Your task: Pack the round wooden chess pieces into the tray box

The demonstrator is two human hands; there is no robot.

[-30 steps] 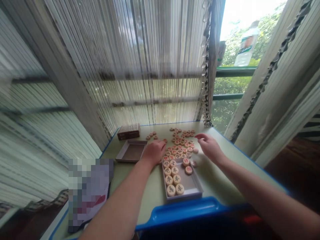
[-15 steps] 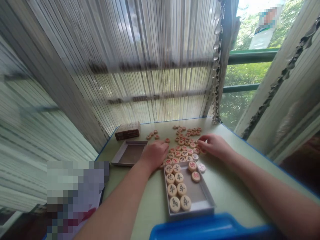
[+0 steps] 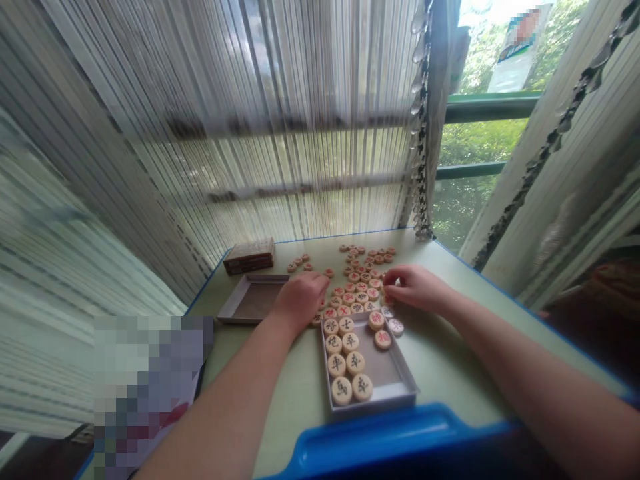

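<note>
Round wooden xiangqi pieces with red and black characters lie scattered on the table. Several stand in two rows in a shallow grey tray, and a few sit loose at its far end. My right hand is curled over the pile's right side, its fingertips among the pieces. Whether it grips one is hidden. My left hand rests palm down at the pile's left side, just beyond the tray's near-left corner, with no piece visible in it.
A second grey tray stands left of my left hand, and a small wooden box is behind it. A pale green table has a blue edge. A blue plastic rim lies nearest me. Curtains and a window enclose the far side.
The view has shifted slightly. My right hand has moved left into the pile, with its fingers more curled. My left hand has stayed beside the pile.
</note>
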